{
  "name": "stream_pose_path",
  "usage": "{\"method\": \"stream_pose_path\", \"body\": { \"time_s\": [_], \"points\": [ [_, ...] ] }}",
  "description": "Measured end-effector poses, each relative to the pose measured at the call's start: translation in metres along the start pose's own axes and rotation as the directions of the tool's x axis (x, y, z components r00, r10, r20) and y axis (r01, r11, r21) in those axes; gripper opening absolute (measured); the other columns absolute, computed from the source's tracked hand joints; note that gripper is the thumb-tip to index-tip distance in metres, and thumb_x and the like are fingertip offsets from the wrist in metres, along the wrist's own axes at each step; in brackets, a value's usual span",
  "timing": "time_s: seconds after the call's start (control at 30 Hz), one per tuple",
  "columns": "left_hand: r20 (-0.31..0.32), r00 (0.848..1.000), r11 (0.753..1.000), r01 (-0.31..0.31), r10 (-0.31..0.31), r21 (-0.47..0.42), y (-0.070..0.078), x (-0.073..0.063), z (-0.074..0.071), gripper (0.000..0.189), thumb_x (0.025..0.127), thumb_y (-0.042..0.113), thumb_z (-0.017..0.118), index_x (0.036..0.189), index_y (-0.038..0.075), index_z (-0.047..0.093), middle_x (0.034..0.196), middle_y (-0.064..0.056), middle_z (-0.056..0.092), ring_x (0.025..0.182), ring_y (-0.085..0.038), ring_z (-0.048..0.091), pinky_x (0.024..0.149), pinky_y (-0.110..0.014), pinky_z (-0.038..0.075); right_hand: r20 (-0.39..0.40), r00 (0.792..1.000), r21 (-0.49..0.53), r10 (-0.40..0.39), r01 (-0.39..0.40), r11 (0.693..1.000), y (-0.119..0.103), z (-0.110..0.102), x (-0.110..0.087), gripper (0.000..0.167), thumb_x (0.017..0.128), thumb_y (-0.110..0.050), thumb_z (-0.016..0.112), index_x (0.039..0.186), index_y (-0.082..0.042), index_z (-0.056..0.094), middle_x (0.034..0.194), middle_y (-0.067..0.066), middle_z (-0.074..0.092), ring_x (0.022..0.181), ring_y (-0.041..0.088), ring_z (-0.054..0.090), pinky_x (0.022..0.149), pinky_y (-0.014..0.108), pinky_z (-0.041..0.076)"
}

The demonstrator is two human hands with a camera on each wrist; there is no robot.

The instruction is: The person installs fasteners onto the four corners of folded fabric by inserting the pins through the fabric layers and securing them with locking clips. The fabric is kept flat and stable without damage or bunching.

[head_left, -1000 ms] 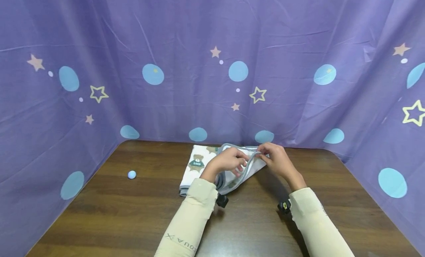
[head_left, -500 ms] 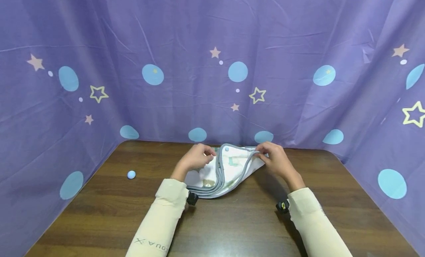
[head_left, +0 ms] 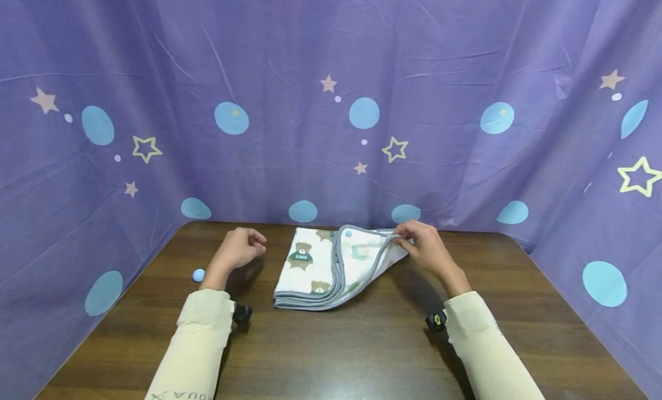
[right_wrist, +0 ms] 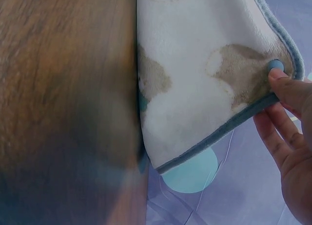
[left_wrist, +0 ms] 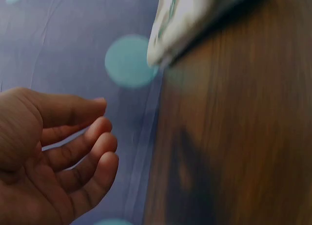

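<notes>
A white blanket [head_left: 314, 259] with brown bears and grey-blue edging lies folded at the back of the table, its right part turned over. My right hand [head_left: 425, 246] pinches a raised corner of it between thumb and fingers. In the right wrist view, the thumb presses by a small blue snap button [right_wrist: 276, 65] near that corner. My left hand [head_left: 239, 252] is held above the table left of the blanket, fingers loosely bent and holding nothing. A small light-blue ball [head_left: 198, 275] rests on the wood just left of this hand.
The brown wooden table [head_left: 310, 354] is bordered at the back and sides by a purple curtain [head_left: 289, 158] with stars and blue ovals. A black wrist camera [head_left: 242, 314] sits at the left cuff, another at the right.
My left hand has moved left, away from the blanket and across to near the ball. The right hand keeps its hold on the raised corner, almost unmoved.
</notes>
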State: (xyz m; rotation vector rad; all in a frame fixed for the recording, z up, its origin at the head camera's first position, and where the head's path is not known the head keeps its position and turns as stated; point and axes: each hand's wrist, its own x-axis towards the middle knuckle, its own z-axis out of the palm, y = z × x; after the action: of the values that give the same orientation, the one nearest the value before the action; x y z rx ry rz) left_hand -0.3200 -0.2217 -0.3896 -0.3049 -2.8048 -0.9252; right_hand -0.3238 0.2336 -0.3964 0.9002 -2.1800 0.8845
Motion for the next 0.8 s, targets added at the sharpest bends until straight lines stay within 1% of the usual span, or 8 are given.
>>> {"method": "stream_pose_path", "body": {
  "time_s": [0.1,0.2,0.33,0.43,0.53,0.6,0.77,0.8],
  "points": [
    [-0.023,0.998,0.998,0.061,-0.061,0.015,-0.018,-0.01,-0.014,0.019,0.089,0.01,0.073,0.103,-0.002,0.074,0.086,-0.009,0.072,0.081,-0.024,0.067,0.075,-0.04,0.052,0.004,1.0,-0.001,0.0,0.0,1.0,-0.001,0.0,0.0,0.02,0.079,0.005,0.084,0.089,-0.008,0.073,0.085,0.001,0.07,0.077,0.017,0.065,0.069,0.043,0.056],
    [-0.037,0.992,0.993,0.12,-0.119,0.007,-0.034,-0.019,-0.027,0.022,0.091,0.015,0.073,0.106,-0.001,0.073,0.09,-0.01,0.074,0.085,-0.026,0.068,0.078,-0.042,0.052,0.007,1.0,0.001,0.003,-0.003,1.0,-0.002,0.0,0.0,0.02,0.079,0.004,0.084,0.089,-0.008,0.073,0.084,0.001,0.07,0.076,0.017,0.064,0.069,0.044,0.056],
    [-0.06,0.984,0.986,0.166,-0.165,0.01,-0.052,-0.031,-0.042,0.026,0.092,0.019,0.074,0.108,-0.002,0.072,0.092,-0.011,0.075,0.088,-0.029,0.069,0.079,-0.044,0.052,0.013,1.0,-0.001,0.008,-0.008,1.0,-0.002,0.0,0.001,0.02,0.08,0.004,0.084,0.09,-0.009,0.073,0.085,0.0,0.07,0.077,0.016,0.064,0.069,0.043,0.056],
    [-0.067,0.978,0.98,0.197,-0.195,0.02,-0.066,-0.04,-0.05,0.028,0.093,0.022,0.074,0.107,-0.002,0.072,0.091,-0.012,0.075,0.088,-0.031,0.069,0.078,-0.044,0.053,0.012,1.0,-0.005,0.003,-0.003,1.0,-0.002,0.0,0.0,0.019,0.08,0.004,0.084,0.09,-0.009,0.073,0.085,0.0,0.069,0.077,0.016,0.064,0.069,0.043,0.056],
    [-0.047,0.973,0.974,0.227,-0.226,0.013,-0.078,-0.046,-0.055,0.03,0.094,0.023,0.073,0.108,-0.003,0.072,0.094,-0.014,0.074,0.088,-0.031,0.068,0.072,-0.04,0.053,0.013,1.0,-0.007,0.003,-0.003,1.0,-0.002,-0.001,0.001,0.019,0.08,0.003,0.084,0.089,-0.008,0.073,0.084,0.0,0.069,0.077,0.016,0.063,0.068,0.045,0.055],
    [-0.024,0.968,0.968,0.251,-0.251,0.003,-0.084,-0.05,-0.058,0.033,0.095,0.024,0.072,0.111,-0.005,0.07,0.095,-0.014,0.072,0.081,-0.027,0.066,0.067,-0.037,0.051,0.014,1.0,-0.007,0.007,-0.007,1.0,-0.003,-0.001,0.001,0.019,0.08,0.003,0.084,0.089,-0.008,0.073,0.084,0.0,0.069,0.076,0.016,0.063,0.068,0.047,0.055],
    [0.027,0.94,0.94,0.341,-0.34,-0.022,-0.095,-0.055,-0.063,0.04,0.095,0.026,0.072,0.115,-0.008,0.065,0.1,-0.019,0.069,0.07,-0.019,0.063,0.06,-0.033,0.052,0.017,1.0,-0.003,0.014,-0.014,1.0,-0.003,-0.001,0.001,0.018,0.081,0.003,0.084,0.089,-0.009,0.072,0.084,0.001,0.069,0.077,0.016,0.063,0.068,0.048,0.056],
    [0.036,0.934,0.934,0.355,-0.354,-0.027,-0.097,-0.057,-0.064,0.041,0.095,0.027,0.072,0.116,-0.008,0.064,0.103,-0.021,0.068,0.072,-0.02,0.064,0.061,-0.033,0.054,0.018,1.0,-0.001,0.014,-0.014,1.0,-0.003,-0.002,0.001,0.018,0.081,0.003,0.084,0.089,-0.009,0.073,0.084,0.0,0.069,0.076,0.016,0.063,0.068,0.048,0.056]
  ]
}}
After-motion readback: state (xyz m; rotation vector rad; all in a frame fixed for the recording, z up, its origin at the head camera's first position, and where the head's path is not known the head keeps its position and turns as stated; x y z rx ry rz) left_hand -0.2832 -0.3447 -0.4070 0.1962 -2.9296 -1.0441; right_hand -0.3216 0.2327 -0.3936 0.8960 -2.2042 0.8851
